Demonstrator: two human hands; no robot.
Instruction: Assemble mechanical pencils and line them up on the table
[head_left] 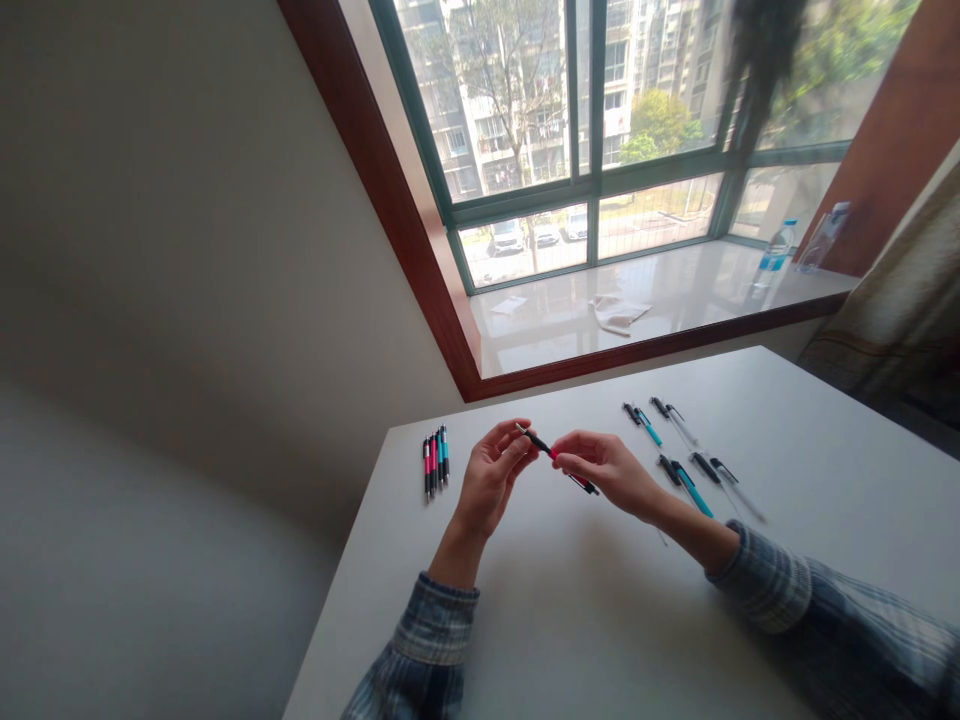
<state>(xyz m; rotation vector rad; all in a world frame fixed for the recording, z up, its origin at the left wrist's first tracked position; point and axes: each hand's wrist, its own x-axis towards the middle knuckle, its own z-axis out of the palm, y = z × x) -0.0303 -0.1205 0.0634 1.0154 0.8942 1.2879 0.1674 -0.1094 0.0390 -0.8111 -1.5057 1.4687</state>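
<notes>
Plastic pens (435, 461) lie bundled at the counter's (570, 610) left. At centre, the left hand (491, 478) pinches the tip end of a red-and-black pen (556, 458); the right hand (606, 470) grips its barrel above the counter. Judged light, rigid and smooth, it is best gripped at the barrel. Loose pens (686, 460) lie right; their clear parts, and the fingertip contact, are hard to resolve.

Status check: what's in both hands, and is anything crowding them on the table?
Left hand and right hand both pinch one red-and-black pen above the white table. Assembled pens lie left, pen parts right. Nothing between.
</notes>
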